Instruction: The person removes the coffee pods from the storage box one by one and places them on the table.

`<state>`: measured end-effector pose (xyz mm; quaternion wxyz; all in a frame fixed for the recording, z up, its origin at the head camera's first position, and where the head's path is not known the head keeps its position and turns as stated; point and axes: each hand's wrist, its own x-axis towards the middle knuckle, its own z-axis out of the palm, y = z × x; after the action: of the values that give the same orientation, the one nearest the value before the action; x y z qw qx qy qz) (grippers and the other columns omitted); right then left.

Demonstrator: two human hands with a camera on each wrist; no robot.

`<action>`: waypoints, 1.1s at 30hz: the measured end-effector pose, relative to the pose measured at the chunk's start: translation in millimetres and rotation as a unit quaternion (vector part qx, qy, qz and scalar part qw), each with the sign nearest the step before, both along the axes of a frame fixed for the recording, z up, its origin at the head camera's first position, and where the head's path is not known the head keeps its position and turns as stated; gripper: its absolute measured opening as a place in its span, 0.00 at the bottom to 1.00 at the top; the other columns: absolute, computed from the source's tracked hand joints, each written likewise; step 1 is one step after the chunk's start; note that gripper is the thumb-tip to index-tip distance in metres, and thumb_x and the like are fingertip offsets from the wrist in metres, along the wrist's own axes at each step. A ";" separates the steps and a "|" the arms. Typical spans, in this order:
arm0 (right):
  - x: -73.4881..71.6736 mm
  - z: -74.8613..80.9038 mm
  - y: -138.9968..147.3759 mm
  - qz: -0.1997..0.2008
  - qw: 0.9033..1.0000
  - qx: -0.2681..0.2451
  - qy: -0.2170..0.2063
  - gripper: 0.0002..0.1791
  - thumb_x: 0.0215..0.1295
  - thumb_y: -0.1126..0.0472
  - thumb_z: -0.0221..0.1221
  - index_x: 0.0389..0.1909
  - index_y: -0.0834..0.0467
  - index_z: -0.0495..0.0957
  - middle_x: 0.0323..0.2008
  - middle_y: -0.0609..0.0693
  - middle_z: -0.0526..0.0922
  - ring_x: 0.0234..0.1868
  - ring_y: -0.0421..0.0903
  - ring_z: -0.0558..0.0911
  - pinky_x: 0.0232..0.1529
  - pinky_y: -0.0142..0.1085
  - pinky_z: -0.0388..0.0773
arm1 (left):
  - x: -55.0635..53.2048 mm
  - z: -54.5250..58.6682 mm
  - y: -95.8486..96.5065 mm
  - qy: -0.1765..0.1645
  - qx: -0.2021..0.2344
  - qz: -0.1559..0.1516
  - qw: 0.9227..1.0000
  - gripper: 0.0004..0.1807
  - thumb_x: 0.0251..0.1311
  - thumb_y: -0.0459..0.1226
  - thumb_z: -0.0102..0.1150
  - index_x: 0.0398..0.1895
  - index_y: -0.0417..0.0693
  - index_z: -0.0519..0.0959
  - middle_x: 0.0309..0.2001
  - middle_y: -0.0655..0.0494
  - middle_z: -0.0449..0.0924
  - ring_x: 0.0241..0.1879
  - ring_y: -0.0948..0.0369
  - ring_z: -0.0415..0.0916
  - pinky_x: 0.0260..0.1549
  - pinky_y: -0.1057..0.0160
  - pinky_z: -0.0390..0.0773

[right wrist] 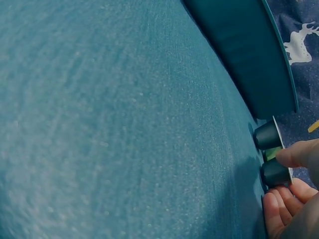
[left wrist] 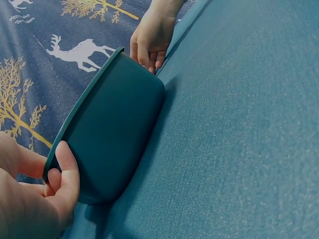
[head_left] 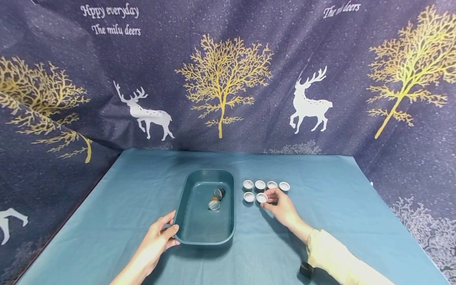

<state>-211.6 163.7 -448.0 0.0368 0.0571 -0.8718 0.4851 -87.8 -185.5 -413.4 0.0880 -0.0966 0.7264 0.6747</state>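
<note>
Tapering dark capsule (right wrist: 275,172); silvery lid (head_left: 261,198)

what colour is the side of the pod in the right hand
The pod has a dark teal side, clearest in the right wrist view.

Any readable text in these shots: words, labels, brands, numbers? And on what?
"Hppy everyday": dark backdrop, upper left of head view.
"The milu deers": same backdrop, just below that.
"The … deers": same backdrop, upper right; middle word distorted.
Left wrist view, upper left: backdrop lettering too blurred to read.
Capsule lids: any print too small to read.
</note>
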 end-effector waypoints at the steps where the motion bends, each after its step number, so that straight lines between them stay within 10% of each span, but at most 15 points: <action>1: 0.0 -0.3 0.0 0.000 1.000 0.001 0.000 0.19 0.54 0.70 0.68 0.48 0.64 0.77 0.46 0.60 0.83 0.46 0.52 0.85 0.43 0.27 0.78 | 0.0 0.0 0.0 0.000 -0.001 0.000 1.000 0.28 0.73 0.31 0.44 0.75 0.41 0.59 0.53 0.49 0.55 0.38 0.60 0.76 0.34 0.66 0.81; 33: 5.5 -0.5 2.1 0.011 1.000 -0.001 -0.005 0.30 0.54 0.64 0.71 0.59 0.62 0.74 0.50 0.59 0.84 0.49 0.52 0.84 0.45 0.30 0.78 | -2.5 -0.3 0.6 -0.020 -0.007 0.000 1.000 0.29 0.74 0.33 0.45 0.76 0.39 0.56 0.51 0.51 0.56 0.35 0.61 0.72 0.35 0.64 0.81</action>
<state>-206.0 165.8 -448.5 0.0267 0.0643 -0.8707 0.4868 -90.4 -184.9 -413.7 0.1020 -0.1113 0.7288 0.6679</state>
